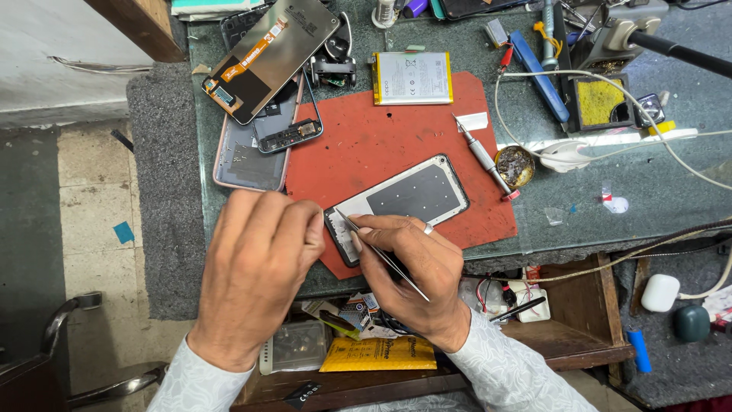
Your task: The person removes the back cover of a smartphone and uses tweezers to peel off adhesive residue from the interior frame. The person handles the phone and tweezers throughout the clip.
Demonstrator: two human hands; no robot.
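Both hands meet at phone frame's near end, tweezers between right fingers.

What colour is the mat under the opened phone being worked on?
Red-orange. The mat lies on the green desk, seen clearly in the head view.

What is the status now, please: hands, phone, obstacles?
Left hand steadies phone frame. Right hand holds tweezers at its near end. Screwdriver lies beside, apart.

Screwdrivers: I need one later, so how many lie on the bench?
2: a silver screwdriver lies at the red mat's right edge, and a blue screwdriver lies farther back by the yellow sponge. The rear clutter may hide more.
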